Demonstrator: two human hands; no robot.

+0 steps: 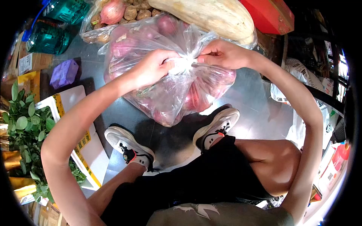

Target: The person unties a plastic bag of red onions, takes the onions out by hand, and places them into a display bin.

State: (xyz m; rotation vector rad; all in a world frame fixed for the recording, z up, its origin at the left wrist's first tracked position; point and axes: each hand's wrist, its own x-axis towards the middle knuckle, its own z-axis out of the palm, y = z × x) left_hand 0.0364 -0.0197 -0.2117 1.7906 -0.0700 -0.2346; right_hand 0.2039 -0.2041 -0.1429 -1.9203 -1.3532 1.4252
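A clear plastic bag (pixel 158 98) full of reddish-purple onions stands on the floor in front of my shoes. Its top is gathered into a bright, twisted knot between my hands. My left hand (pixel 156 67) pinches the gathered plastic on the left side of the knot. On the other side my right hand (pixel 223 54) grips the plastic, thumb and fingers pressed together. Glare on the knot hides how tightly it is tied.
Behind the bag lie a long pale gourd (pixel 211 17) and a bag with brown round produce (pixel 130 13). Teal bottles (pixel 47 37), a purple block (pixel 64 73) and a white foam box (pixel 92 150) with leafy greens (pixel 28 124) are leftward. A red box (pixel 269 15) stands upper right.
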